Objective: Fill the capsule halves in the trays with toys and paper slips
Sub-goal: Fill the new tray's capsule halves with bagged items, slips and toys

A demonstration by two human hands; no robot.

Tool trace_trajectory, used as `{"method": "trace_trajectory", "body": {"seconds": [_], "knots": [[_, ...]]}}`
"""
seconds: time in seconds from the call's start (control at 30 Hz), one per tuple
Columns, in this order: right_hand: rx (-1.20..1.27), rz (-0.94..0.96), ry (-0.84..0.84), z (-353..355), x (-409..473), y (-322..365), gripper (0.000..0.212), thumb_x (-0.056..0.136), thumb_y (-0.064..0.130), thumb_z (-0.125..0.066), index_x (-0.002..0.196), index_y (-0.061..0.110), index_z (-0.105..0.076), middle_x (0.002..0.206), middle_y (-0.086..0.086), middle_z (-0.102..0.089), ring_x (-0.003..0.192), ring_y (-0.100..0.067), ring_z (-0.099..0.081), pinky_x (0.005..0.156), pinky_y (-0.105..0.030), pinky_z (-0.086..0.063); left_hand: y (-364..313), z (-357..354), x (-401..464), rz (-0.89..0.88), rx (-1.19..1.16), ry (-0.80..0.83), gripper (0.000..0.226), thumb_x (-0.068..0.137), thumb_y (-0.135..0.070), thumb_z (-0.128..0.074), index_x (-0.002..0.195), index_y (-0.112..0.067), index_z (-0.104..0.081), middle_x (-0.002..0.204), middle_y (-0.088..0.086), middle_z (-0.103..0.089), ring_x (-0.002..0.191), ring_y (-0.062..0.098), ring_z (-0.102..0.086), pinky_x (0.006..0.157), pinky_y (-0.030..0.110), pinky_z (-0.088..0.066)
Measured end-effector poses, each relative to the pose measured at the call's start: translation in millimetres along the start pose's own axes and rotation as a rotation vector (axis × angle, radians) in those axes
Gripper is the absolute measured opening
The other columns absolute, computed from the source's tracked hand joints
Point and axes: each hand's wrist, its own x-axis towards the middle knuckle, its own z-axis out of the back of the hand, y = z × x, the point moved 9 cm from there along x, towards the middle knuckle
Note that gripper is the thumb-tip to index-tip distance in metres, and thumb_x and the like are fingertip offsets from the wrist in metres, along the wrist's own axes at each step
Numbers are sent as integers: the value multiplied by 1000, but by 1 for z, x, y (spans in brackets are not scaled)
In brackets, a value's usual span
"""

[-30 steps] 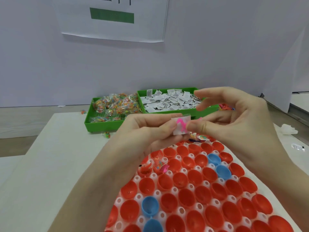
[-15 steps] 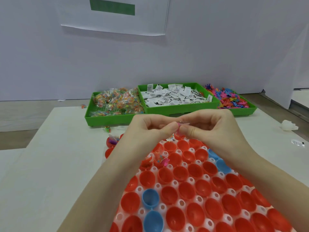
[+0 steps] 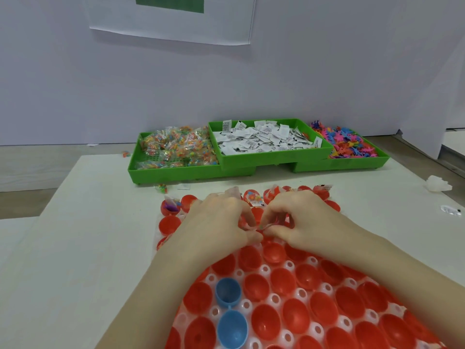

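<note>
- Small wrapped toy [image 3: 266, 224] pinched between both hands, low over the far rows of red capsule halves [image 3: 264, 321].
- Left hand [image 3: 221, 222] and right hand [image 3: 299, 220] had fingers curled on it.
- Green bins [image 3: 176, 170] behind, on the worktop [image 3: 83, 248].

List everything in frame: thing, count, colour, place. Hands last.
green trays: three, green, far side of table, side by side
bagged toys: many, multicoloured, left tray
paper slips: many, white, middle tray
loose toys: many, pink and blue mostly, right tray
capsule tray: one, clear white, near edge of table
capsule halves: many red, two blue showing, in capsule tray; far ones filled
table: one, white
wall sheet: one, white with green bar
left hand: pinching small packet over tray
right hand: pinching same packet
</note>
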Motion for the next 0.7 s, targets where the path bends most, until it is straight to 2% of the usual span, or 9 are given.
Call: {"method": "trace_trajectory", "body": {"seconds": [0.07, 0.17, 0.27, 0.4, 0.5, 0.6, 0.7], "knots": [[-42, 16, 8, -2, 1, 3, 7, 80, 19, -68, 84, 22, -73, 72, 16, -53, 73, -2, -47, 72, -18, -32, -1, -3, 1, -15, 11, 5, 28, 79, -49, -61, 101, -32, -68, 99, -7, -55, 100, 15, -51, 80, 30, -39], [-107, 44, 46, -4, 4, 6, 10, 81, 19, -67, 88, 22, -74, 70, 16, -43, 74, -2, -42, 69, -20, -28, -2, -1, 2, -32, 14, -12, 25, 80, -48, -60, 98, -33, -69, 89, -9, -50, 93, 13, -49, 75, 28, -34], [-123, 78, 101, -6, 4, 9, 13, 82, 14, -65, 90, 19, -73, 76, 14, -46, 74, -1, -41, 68, -20, -34, -2, -1, 3, -42, 19, -27, 23, 80, -45, -61, 99, -34, -68, 86, -10, -47, 93, 14, -49, 73, 27, -30], [-124, 108, 157, -10, 4, 11, 14, 81, 8, -64, 89, 16, -73, 77, 15, -45, 74, 0, -41, 64, -14, -31, -3, 0, 4, -53, 35, -48, 23, 80, -44, -61, 99, -33, -69, 89, -9, -46, 98, 15, -51, 72, 25, -29], [-144, 124, 163, -15, 5, 10, 15, 82, 5, -60, 90, 12, -72, 80, 10, -47, 80, -7, -48, 69, -19, -37, -3, -1, 4, -55, 26, -41, 22, 81, -42, -61, 99, -33, -69, 86, -9, -45, 96, 15, -50, 73, 26, -29], [-159, 104, 106, -17, 8, 8, 16, 80, 3, -61, 89, 11, -71, 82, 5, -55, 85, -14, -55, 71, -26, -42, -3, 1, 2, -62, 21, -50, 22, 81, -41, -60, 100, -33, -69, 80, -10, -42, 94, 15, -49, 73, 27, -29], [-31, 5, -53, -2, 7, 0, 16, 68, 11, -76, 81, 11, -67, 80, 2, -56, 76, -15, -56, 70, -32, -44, -3, 0, 2, -60, 19, -50, 23, 81, -42, -60, 99, -31, -69, 86, -6, -44, 96, 17, -51, 71, 26, -29]]}}
